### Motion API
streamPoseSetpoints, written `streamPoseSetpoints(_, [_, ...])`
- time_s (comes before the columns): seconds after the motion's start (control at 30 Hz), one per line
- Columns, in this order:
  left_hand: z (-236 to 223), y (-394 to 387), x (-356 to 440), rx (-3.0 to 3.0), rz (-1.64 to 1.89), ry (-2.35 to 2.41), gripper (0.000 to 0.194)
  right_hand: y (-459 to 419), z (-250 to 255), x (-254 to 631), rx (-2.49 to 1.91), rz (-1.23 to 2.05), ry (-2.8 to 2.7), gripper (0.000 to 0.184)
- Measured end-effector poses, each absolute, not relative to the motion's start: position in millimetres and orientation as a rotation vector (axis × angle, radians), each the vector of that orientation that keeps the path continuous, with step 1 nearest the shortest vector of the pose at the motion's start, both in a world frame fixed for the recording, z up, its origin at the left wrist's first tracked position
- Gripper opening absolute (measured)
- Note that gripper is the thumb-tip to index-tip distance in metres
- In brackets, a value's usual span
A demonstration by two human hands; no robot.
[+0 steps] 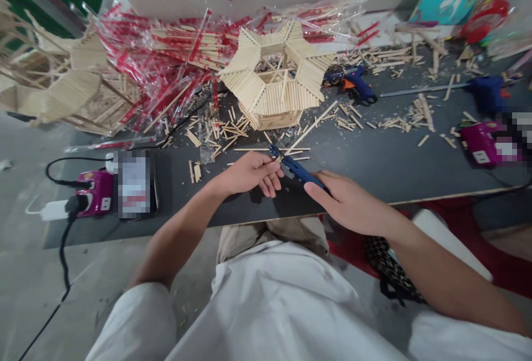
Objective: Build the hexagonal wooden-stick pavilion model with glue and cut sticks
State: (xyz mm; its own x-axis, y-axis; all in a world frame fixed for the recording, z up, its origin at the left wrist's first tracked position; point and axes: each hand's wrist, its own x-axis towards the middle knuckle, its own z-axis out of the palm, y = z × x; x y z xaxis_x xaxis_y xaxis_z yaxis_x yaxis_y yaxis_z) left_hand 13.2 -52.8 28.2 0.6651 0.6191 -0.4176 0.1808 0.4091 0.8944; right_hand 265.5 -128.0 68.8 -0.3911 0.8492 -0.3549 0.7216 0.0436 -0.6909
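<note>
My right hand [341,197] is wrapped around a blue cutting tool [301,170], its head pointing up and left. At the tool's head, my left hand [255,173] pinches a thin wooden stick [279,159] between thumb and forefinger; the other fingers curl loosely below. Much of that stick is hidden by the fingers and tool. Just beyond my hands, several loose wooden sticks [307,133] lie on the dark table [399,161]. Behind them stands a star-shaped model [274,98] built of thin sticks, with an open middle.
Stick bundles in plastic wrappers [183,40] line the back. A larger stick model [54,87] stands left. Blue glue guns [359,84] lie at right. Purple power strips [97,192] sit at both ends, a phone [136,184] beside the left one. Cables cross the left side.
</note>
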Motion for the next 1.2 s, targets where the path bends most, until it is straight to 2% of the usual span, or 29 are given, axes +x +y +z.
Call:
streamPoseSetpoints(0.27, [25,-52,11,1.156,0.319,0.837,0.04,-123,69,265,-1.61,1.258,-2.2,0.051])
streamPoseSetpoints(0.4, [25,-51,10,1.166,0.308,0.842,0.041,-121,68,262,-1.739,1.197,-2.223,0.057])
streamPoseSetpoints(0.63, [28,-50,11,1.165,0.298,0.887,0.035,-125,59,255,-1.85,1.027,-2.279,0.049])
streamPoseSetpoints(0.83, [22,-49,12,1.128,0.306,0.899,0.041,-126,49,255,-1.797,0.947,-2.276,0.048])
streamPoseSetpoints(1.0, [20,-48,14,1.09,0.317,0.916,0.044,-127,49,256,-1.758,0.967,-2.265,0.048])
streamPoseSetpoints(1.2, [23,-49,14,1.075,0.319,0.917,0.036,-126,46,257,-1.737,0.965,-2.288,0.047])
